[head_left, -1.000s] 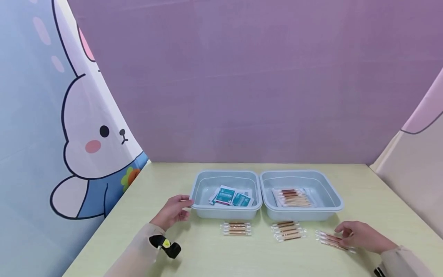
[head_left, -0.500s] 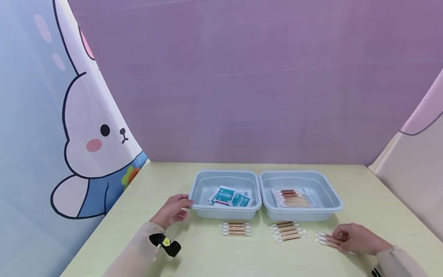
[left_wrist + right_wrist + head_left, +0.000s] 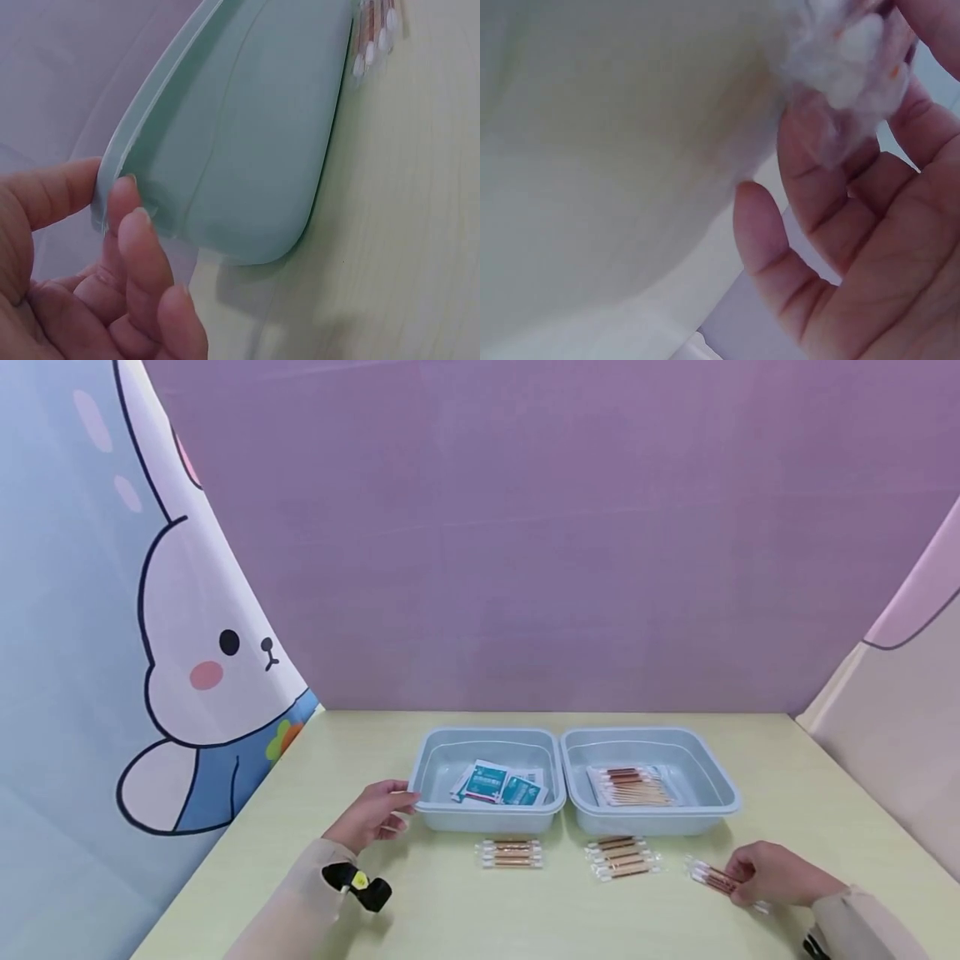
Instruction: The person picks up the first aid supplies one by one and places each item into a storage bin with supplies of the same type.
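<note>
At the left, my left hand (image 3: 372,816) pinches the corner rim of the left pale blue plastic basin (image 3: 491,821). The left wrist view shows the thumb and curled fingers (image 3: 146,251) on either side of that rim. On the right, my right hand (image 3: 783,872) pinches a clear pack of cotton swabs (image 3: 708,877) with brown sticks and white tips. White swab heads in crinkled film (image 3: 847,64) show between its fingers in the right wrist view; the pack's middle is hidden by the hand. Its far end stays close over the table.
Green-and-white sachets (image 3: 486,782) lie in the left basin. The right basin (image 3: 660,822), side by side with it, holds a pack of swabs (image 3: 633,787). Two more swab groups, one left (image 3: 512,853) and one right (image 3: 622,858), lie in front on the pale table (image 3: 450,918).
My right hand has moved slightly left and its fingers have closed on the swab pack, which has turned a little. The left hand stays at the basin's rim.
</note>
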`<state>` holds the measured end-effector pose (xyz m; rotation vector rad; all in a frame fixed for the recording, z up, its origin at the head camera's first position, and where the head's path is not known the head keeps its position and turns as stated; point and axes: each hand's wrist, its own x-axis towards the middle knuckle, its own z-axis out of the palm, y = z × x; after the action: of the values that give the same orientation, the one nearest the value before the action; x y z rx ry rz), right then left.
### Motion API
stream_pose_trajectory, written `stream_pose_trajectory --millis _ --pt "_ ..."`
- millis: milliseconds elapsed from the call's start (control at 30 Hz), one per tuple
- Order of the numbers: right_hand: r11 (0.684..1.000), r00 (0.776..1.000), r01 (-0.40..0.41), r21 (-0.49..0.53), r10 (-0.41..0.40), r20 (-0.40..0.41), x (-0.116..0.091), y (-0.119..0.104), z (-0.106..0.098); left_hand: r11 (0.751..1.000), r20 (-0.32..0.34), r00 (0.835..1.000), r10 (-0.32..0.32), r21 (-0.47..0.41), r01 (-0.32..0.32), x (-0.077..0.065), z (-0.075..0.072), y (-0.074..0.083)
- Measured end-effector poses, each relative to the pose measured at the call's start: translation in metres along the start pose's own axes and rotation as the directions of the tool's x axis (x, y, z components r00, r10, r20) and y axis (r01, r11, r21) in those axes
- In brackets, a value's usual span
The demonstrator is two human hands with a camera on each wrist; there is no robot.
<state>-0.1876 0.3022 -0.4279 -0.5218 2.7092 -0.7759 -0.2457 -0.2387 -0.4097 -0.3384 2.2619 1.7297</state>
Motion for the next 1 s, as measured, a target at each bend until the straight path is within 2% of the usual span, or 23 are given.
stream_pose_trajectory --millis 167,367,667,833,1000 --pt "1.0 1.0 0.015 -0.014 -0.015 -0.011 -0.002 0.001 -0.003 1.0 -0.005 1.0 0.003 -0.005 -0.003 -0.001 0.001 0.002" --pt "0.998 0.999 0.03 0.058 -0.031 0.02 -0.003 -0.002 -0.005 1.0 -0.013 1.0 0.01 -0.028 -0.01 -0.003 0.003 0.001" --pt "0.995 0.995 0.097 0.033 -0.097 0.01 -0.005 -0.007 -0.007 0.999 -0.012 1.0 0.022 -0.034 -0.023 -0.003 0.002 -0.001" --pt "0.986 0.987 0.162 0.034 -0.161 -0.027 -0.006 -0.007 -0.006 0.999 -0.017 1.0 0.022 -0.023 -0.022 -0.003 0.002 0.0" --pt "0.967 0.966 0.249 0.052 -0.244 -0.087 -0.004 -0.009 -0.005 1.0 -0.017 1.0 0.008 -0.016 -0.009 -0.005 0.002 0.001"
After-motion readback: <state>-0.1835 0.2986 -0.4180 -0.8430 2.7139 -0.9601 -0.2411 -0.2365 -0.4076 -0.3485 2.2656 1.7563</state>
